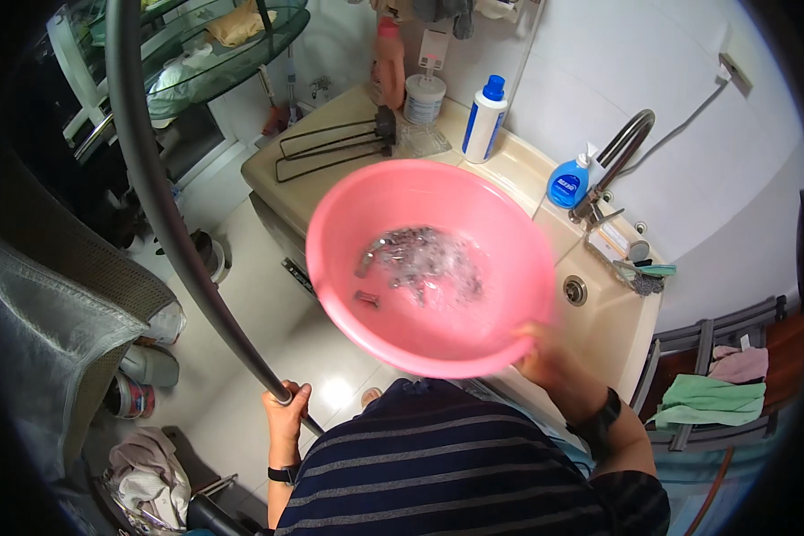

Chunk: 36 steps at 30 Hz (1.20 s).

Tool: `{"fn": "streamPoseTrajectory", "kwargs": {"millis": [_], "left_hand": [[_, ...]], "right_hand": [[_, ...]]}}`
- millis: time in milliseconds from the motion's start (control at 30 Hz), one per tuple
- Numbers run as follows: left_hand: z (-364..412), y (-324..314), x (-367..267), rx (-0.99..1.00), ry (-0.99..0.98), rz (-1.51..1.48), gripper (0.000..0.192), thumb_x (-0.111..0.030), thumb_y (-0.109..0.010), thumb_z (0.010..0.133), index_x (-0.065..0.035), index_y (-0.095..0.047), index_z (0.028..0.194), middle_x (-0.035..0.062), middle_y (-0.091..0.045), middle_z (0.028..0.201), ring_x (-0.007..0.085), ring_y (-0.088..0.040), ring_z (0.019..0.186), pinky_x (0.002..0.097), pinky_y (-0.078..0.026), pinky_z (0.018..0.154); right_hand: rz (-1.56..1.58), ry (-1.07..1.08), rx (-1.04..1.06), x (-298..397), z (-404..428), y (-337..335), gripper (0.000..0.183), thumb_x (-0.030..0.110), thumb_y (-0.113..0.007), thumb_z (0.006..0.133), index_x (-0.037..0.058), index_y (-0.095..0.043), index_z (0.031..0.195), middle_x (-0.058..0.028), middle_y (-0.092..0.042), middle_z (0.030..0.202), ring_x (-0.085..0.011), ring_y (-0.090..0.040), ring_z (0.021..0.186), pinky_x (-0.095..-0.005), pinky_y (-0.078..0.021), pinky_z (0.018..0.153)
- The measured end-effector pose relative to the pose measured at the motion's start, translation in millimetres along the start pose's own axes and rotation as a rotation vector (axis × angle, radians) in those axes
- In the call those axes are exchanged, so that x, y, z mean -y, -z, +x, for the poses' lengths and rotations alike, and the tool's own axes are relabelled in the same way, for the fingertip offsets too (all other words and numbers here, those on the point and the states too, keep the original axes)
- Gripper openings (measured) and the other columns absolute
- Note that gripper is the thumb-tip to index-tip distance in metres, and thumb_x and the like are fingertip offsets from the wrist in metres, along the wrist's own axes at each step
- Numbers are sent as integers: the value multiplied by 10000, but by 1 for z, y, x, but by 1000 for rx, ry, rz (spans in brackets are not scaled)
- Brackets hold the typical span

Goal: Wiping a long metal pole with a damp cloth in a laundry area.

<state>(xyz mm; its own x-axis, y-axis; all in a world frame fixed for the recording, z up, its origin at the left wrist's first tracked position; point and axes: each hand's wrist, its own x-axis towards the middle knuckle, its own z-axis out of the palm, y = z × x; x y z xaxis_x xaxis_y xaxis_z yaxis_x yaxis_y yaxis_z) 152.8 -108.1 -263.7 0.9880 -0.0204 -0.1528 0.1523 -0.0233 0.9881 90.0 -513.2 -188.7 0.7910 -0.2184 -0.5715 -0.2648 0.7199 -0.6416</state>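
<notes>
My left hand (288, 405) is closed around a dark round pole (164, 218), which runs up and out at the top. My right hand (539, 355), slightly blurred, grips the near right rim of a large pink plastic basin (435, 368). Water and a cluster of small shiny, dark and clear pieces (422, 258) lie in the basin; what they are I cannot tell. A separate small piece (367, 298) rests to their left. The basin is tilted towards me, just in front of my striped shirt, partly covering the counter and sink edge.
Beyond the basin are a beige counter (295, 204), wire rack (335, 147), white bottle with blue cap (486, 124), blue pump bottle (568, 184) and curved metal faucet (626, 144). A beige sink (610, 315) lies right. Cloths (151, 476) are piled at lower left.
</notes>
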Motion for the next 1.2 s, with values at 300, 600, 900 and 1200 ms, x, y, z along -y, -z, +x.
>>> {"fn": "streamPoseTrajectory", "kwargs": {"millis": [300,600,900,1200], "left_hand": [[-10,20,0,-105,-31,-30,273,-10,-683,744,-33,-478,565,9,-432,462,104,-427,363,233,-322,346],[-3,19,-1,-157,-30,-8,201,-5,-639,763,2,-489,630,56,-467,490,136,-446,369,252,-325,346],[3,-7,-21,-250,-28,-85,192,40,-609,764,-2,-468,641,58,-447,498,133,-426,376,258,-346,369],[-6,-46,-44,-204,81,-101,201,22,-676,729,2,-520,603,60,-498,517,148,-483,420,267,-372,408]], "right_hand": [[94,-60,23,-15,93,-132,228,25,-581,765,25,-479,969,-84,-541,905,-210,-593,834,-340,-545,793],[100,-54,252,-24,142,-206,362,119,-651,783,37,-494,1099,-114,-560,1017,-215,-599,879,-348,-559,739],[-1277,824,-115,26,272,-115,359,166,-652,737,55,-594,1073,-160,-658,959,-309,-634,839,-386,-494,776],[-1711,1012,173,58,360,-110,423,345,-534,832,162,-536,1213,-138,-591,1164,-280,-581,1045,-373,-474,873]]}}
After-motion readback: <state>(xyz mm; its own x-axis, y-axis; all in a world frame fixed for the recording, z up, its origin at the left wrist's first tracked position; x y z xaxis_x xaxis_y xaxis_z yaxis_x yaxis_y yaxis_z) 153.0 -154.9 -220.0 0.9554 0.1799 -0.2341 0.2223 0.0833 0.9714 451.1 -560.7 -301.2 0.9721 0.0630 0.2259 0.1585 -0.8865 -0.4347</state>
